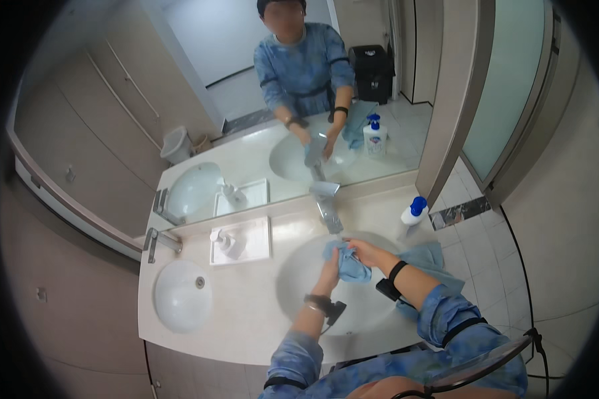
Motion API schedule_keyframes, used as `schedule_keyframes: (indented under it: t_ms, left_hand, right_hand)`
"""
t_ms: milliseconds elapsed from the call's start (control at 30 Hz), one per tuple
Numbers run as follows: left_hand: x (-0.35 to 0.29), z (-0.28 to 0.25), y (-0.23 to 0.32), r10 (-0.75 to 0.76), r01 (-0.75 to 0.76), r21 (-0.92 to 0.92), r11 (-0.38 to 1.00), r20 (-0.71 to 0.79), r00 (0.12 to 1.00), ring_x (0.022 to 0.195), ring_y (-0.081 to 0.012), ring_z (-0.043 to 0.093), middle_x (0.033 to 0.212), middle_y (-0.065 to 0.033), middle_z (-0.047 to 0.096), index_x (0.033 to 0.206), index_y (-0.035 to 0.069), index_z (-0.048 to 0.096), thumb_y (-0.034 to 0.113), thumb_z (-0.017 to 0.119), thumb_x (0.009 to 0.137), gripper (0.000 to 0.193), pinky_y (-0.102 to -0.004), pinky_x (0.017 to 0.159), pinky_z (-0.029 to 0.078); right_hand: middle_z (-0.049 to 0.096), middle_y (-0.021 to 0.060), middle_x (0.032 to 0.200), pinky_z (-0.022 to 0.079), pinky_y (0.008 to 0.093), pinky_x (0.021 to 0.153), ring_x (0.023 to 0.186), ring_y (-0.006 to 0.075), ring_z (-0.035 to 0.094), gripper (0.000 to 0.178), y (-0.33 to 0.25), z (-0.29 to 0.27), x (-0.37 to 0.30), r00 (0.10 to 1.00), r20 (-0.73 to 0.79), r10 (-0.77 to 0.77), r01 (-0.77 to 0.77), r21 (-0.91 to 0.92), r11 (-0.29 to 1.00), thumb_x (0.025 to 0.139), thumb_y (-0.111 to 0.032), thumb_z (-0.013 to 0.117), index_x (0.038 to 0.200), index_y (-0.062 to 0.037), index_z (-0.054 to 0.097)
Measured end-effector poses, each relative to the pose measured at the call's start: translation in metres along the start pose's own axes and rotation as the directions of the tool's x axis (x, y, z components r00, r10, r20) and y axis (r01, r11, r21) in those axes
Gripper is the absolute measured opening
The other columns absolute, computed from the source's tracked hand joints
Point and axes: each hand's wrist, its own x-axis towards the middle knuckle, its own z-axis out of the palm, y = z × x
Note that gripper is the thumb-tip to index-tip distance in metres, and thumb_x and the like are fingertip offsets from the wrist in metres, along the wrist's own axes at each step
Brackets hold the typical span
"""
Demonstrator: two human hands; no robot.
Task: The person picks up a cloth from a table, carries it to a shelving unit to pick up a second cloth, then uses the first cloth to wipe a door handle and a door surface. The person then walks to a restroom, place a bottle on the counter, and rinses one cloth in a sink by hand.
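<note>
A light blue cloth (pixel 355 269) is bunched between my two hands, over the right-hand sink (pixel 299 302) and just below the silver faucet (pixel 327 207). My left hand (pixel 331 261) is closed on the cloth's left side. From the right, my right hand (pixel 365 253) grips its upper part, fingers bent around the fabric. Whether water runs from the spout, I cannot make out. A second blue cloth (pixel 427 261) lies over the counter's right edge, behind my right forearm and partly covered by it.
A white pump bottle with a blue top (pixel 415 213) stands at the back right of the counter (pixel 246 319). Left of the sink are a white tray (pixel 256 249) with a white dispenser (pixel 222 241), then a smaller basin (pixel 173 306) with its faucet (pixel 163 243). A mirror (pixel 233 86) rises behind.
</note>
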Motion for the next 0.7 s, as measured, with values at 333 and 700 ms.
schedule_keyframes:
  t_ms: [333,700]
  left_hand:
    - [0.027,-0.013,-0.021,-0.216,0.183,-0.340,0.922,-0.063,0.974,0.101,-0.0232,0.051,0.108,-0.0090,0.053,0.118,0.006,0.042,0.050,0.027,0.089,0.055,-0.0391,0.087,0.041]
    - [0.024,0.002,-0.033,0.251,-0.209,0.142,0.967,-0.435,0.865,0.081,-0.0221,0.056,0.094,-0.0124,0.056,0.101,0.001,0.048,0.040,0.033,0.090,0.044,-0.0350,0.068,0.047]
  right_hand:
    - [0.058,0.0136,0.061,0.044,0.0352,0.053,0.058,0.0220,0.059,0.042,0.033,0.020,0.006,0.808,-0.253,-0.533,0.135,-0.800,0.585,0.082,-0.039,0.050,0.073,0.0013,0.058]
    - [0.046,0.0225,0.108,0.041,0.0371,0.079,0.098,0.0363,0.047,0.051,0.059,-0.008,0.028,0.773,-0.011,-0.634,0.227,-0.929,0.292,0.079,-0.035,0.056,0.108,0.0047,0.044]
